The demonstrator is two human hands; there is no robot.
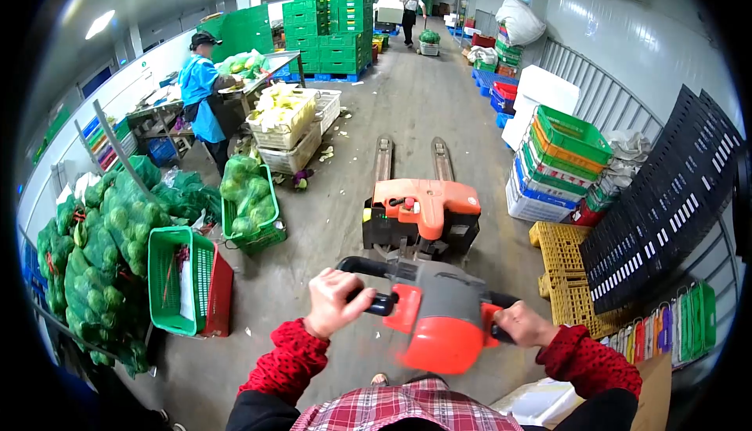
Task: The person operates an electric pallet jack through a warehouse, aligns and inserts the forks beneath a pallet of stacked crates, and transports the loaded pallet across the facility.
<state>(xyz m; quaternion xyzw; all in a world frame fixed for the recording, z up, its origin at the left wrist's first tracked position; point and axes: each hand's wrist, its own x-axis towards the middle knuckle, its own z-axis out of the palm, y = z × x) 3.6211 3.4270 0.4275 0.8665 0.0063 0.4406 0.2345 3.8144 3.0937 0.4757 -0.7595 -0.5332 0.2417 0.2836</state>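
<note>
An orange and black electric pallet jack stands in front of me, its two forks pointing away down the aisle and carrying nothing. Its control handle tilts back toward my body. My left hand is wrapped round the handle's left grip. On the right side, my right hand closes round the other grip. Both forearms are in red patterned sleeves. The handle's red lower part looks slightly blurred.
At left lie net bags of cabbages, a green crate of cabbages and an upright green crate. A person in blue works at a table. Stacked crates, yellow pallets and black pallets line the right. Another person stands far ahead.
</note>
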